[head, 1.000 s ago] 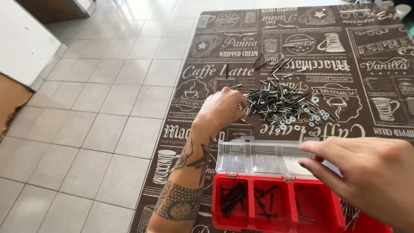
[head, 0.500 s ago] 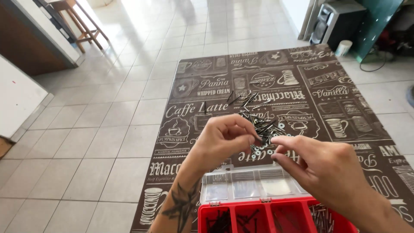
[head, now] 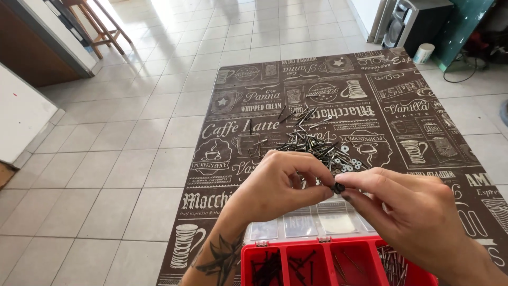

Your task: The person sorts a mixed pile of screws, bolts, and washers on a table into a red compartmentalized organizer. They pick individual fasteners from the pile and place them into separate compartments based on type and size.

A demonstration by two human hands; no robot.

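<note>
My left hand (head: 280,185) and my right hand (head: 407,206) meet in front of me, fingertips pinched together around a small dark screw (head: 337,187). They hover above a red compartment box (head: 317,265) whose clear lid (head: 307,222) lies open toward the pile. Several dark screws lie in the box's compartments. Just beyond my hands, a loose pile of black screws and small washers (head: 317,145) is spread on the brown printed tablecloth (head: 254,106).
The table stands on a pale tiled floor (head: 106,159). A wooden stool (head: 95,21) and a dark cabinet (head: 32,47) are at the far left. A speaker (head: 397,24) and a small white tub (head: 424,53) sit at the far right.
My left hand lifted off the screw pile and came toward me. My right hand left the box lid and joined it. The view tilted up, showing more of the room.
</note>
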